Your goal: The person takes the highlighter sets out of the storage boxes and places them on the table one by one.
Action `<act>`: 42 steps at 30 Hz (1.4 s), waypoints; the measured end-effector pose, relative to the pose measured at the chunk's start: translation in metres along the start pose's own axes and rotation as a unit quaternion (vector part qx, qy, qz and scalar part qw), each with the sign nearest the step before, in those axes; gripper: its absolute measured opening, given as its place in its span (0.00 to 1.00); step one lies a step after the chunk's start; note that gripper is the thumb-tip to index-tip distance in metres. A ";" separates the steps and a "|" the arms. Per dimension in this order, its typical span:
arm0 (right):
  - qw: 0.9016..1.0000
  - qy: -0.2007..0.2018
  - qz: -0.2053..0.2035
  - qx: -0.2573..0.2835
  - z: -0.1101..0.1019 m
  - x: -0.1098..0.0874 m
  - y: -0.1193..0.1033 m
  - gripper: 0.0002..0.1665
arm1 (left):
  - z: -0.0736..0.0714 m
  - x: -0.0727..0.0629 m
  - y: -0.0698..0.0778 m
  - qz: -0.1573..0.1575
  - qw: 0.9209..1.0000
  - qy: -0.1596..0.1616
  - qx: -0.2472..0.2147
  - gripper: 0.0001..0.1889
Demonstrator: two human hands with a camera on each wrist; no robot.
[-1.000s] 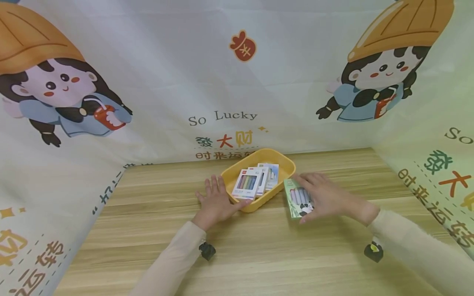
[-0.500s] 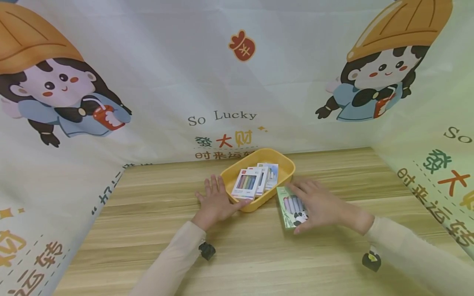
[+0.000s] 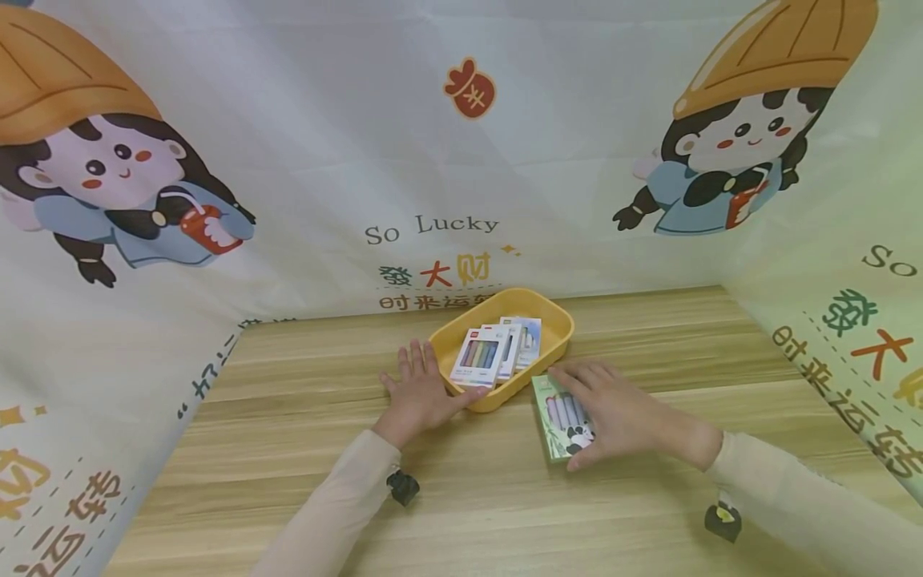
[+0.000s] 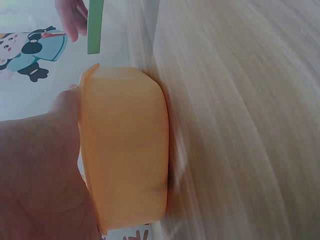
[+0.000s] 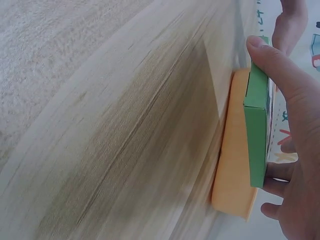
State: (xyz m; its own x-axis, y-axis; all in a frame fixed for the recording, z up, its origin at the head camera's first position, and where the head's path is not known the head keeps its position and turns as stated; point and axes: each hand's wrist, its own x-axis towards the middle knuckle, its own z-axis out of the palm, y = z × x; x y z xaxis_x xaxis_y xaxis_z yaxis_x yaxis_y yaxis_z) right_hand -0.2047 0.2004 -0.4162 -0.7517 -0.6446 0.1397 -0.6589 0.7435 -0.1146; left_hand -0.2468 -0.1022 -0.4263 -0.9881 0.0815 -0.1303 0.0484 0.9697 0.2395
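My right hand grips a flat green box, thumb at its near edge and fingers at the far one. A panda and a row of pale, pen-like sticks show on its front. In the right wrist view the green box is held up off the table. To its left is a yellow plastic basket with several white boxes of coloured sticks leaning inside. My left hand lies against the basket's left end, fingers spread and straight, thumb along the front rim.
A wood-grain table carries everything. Behind it and along both sides hangs a printed white cloth with cartoon figures, close beyond the basket. A small black device sits under the left wrist, another under the right.
My right hand has carried the green box left and nearer the front, away from the basket's right side. The left hand and the basket stay in place.
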 end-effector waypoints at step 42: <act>1.000 0.005 -0.025 -0.002 0.007 -0.011 -0.030 0.79 | -0.002 -0.003 0.001 0.003 1.000 0.000 -0.011 0.69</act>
State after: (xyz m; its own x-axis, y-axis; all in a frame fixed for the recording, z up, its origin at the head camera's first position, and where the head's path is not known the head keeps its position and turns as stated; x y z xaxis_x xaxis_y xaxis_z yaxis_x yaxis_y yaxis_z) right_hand -0.1767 0.1842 -0.4215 -0.7173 -0.6793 0.1547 -0.6956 0.7110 -0.1029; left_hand -0.2438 -0.1016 -0.4234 -0.9880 0.0862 -0.1282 0.0503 0.9642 0.2604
